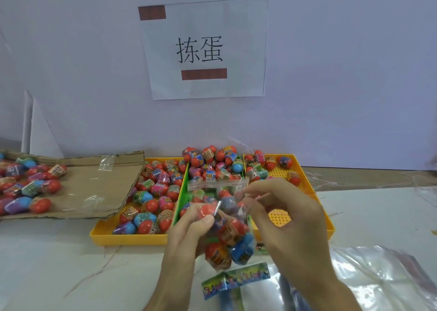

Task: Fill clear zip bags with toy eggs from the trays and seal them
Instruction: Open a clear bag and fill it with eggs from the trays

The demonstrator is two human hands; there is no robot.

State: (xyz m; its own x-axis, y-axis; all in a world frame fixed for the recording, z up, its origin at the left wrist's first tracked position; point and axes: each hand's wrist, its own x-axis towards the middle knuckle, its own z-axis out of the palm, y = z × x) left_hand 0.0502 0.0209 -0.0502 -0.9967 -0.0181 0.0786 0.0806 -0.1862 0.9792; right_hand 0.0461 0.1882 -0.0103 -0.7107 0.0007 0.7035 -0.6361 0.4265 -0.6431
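A clear zip bag [230, 235] holding several toy eggs hangs above the table in front of the trays. My left hand [186, 237] grips its left side with the thumb pressed on a red egg inside. My right hand [290, 218] pinches the bag's upper right edge near the zip strip. The left yellow tray [127, 236] is heaped with red, blue and pink eggs. The green tray [183, 193] in the middle carries a high pile at its far end. Only a few eggs lie at the back of the right yellow tray [307, 183].
A flattened cardboard box [92, 187] at the left holds more loose eggs. Empty clear bags [369, 277] and a printed header card [236, 278] lie at the front right. A paper sign [203, 48] hangs on the wall behind.
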